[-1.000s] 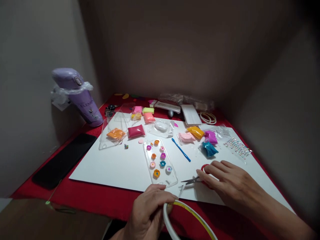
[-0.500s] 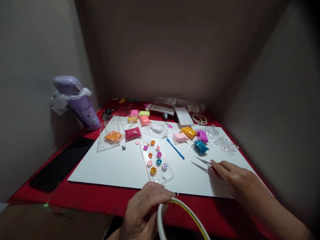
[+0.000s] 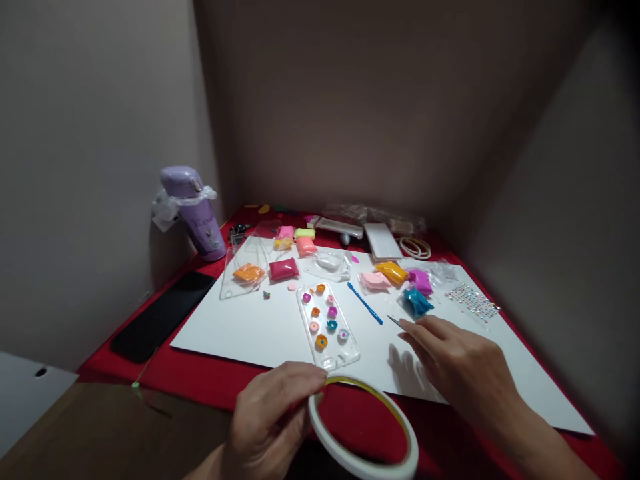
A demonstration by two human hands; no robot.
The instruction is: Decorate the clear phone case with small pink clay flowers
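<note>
My left hand (image 3: 267, 423) is closed on a white roll of tape (image 3: 317, 423), pinching its rim just off the near edge of the table. My right hand (image 3: 455, 363) hovers over the white board (image 3: 240, 327), fingers curled round small scissors (image 3: 395, 321); only the metal tip pokes out past the fingertips. Between the hands lies a clear phone case (image 3: 327, 327) dotted with several small clay flowers. A blue modelling tool (image 3: 365, 303) lies just beyond the scissors' tip.
Bagged clay lies at the back: orange (image 3: 249, 272), crimson (image 3: 283, 269), pink (image 3: 375, 280), yellow (image 3: 393, 271), magenta (image 3: 421, 280), teal (image 3: 416, 301). A rhinestone sheet (image 3: 473, 300) is far right. A purple bottle (image 3: 195, 213) and a black slab (image 3: 160, 317) are on the left.
My right hand picked the scissors up from the board and drew them in under its fingers. My left hand turned the tape roll flatter. The view shifted left.
</note>
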